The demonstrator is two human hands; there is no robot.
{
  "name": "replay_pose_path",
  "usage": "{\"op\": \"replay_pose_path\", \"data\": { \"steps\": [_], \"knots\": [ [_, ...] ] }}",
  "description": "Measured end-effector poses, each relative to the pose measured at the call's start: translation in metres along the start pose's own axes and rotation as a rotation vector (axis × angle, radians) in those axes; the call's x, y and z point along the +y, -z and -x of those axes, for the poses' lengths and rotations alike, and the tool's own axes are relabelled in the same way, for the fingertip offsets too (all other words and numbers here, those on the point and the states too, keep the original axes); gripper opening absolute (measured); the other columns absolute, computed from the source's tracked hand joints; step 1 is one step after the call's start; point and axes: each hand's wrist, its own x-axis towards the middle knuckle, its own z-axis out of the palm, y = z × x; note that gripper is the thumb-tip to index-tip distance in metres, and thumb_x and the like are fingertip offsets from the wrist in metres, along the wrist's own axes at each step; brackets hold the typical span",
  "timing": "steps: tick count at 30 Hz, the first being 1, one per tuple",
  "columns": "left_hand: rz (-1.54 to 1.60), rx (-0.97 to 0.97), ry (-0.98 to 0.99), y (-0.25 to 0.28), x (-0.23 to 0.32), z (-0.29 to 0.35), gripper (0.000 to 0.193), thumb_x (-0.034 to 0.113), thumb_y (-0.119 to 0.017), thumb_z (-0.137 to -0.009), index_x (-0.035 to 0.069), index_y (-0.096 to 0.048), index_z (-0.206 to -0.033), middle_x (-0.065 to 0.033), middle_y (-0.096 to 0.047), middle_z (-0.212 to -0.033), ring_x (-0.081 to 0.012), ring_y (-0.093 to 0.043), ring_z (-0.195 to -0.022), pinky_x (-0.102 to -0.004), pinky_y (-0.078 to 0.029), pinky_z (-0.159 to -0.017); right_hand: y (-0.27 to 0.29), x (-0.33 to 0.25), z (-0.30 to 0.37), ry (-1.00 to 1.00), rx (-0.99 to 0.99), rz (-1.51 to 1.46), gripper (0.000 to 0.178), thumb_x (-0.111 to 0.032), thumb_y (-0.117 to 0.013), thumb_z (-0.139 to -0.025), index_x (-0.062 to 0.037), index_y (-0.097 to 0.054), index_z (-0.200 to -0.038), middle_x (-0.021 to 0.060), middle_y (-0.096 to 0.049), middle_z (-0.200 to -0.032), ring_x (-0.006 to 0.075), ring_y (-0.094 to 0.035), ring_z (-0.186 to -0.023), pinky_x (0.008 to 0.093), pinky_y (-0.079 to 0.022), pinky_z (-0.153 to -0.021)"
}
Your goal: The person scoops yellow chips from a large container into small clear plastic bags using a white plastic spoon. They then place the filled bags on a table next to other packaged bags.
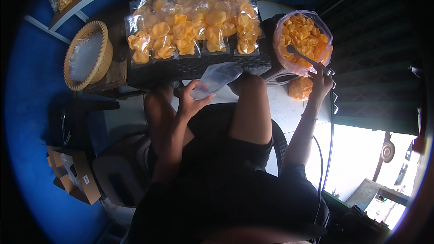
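Left grip [193, 98] clamped on clear plastic bag [220, 77], right grip [321, 81] clamped on long grey utensil [304, 56] — over curled orange chips [300, 29], far right

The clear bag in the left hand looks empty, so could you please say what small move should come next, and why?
Probably lift some chips with the long-handled tool: the right hand holds it with its end at the chips in the open pinkish bag, while the left hand holds the clear bag, seemingly empty.
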Motion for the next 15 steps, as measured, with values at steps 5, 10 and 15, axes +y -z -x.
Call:
{"op": "replay_pose_path", "data": {
  "steps": [5,10,15],
  "knots": [
    [0.086,0.003,-0.051,0.000,0.000,0.001,0.030,0.006,-0.084,-0.072,0.004,-0.062,-0.093,-0.0021,-0.067,-0.086,-0.0110,-0.064,-0.078,-0.0273,-0.051,-0.076,-0.003,-0.001,0.000,-0.071,0.031,-0.066,0.038,-0.031,-0.069,-0.094,0.0059,-0.067,-0.104,0.0131,-0.073,-0.090,0.0216,-0.074,-0.071,0.0268,-0.056,-0.052],
    [0.244,-0.005,0.011,0.000,-0.002,0.000,0.034,-0.001,-0.082,-0.074,0.004,-0.059,-0.099,-0.0039,-0.066,-0.089,-0.0138,-0.068,-0.085,-0.0293,-0.053,-0.081,-0.021,0.008,-0.003,0.006,-0.021,-0.041,0.042,-0.037,-0.065,-0.096,0.0057,-0.066,-0.098,0.0115,-0.073,-0.084,0.0193,-0.073,-0.068,0.0260,-0.056,-0.051],
    [0.316,0.016,0.056,0.003,-0.001,0.002,0.038,-0.004,-0.082,-0.073,0.004,-0.057,-0.101,-0.0047,-0.066,-0.090,-0.0157,-0.069,-0.089,-0.0302,-0.054,-0.083,-0.025,0.008,-0.010,0.172,0.080,0.208,0.045,-0.039,-0.064,-0.097,0.0068,-0.064,-0.096,0.0110,-0.072,-0.077,0.0181,-0.073,-0.064,0.0272,-0.055,-0.050]
  ]
}}
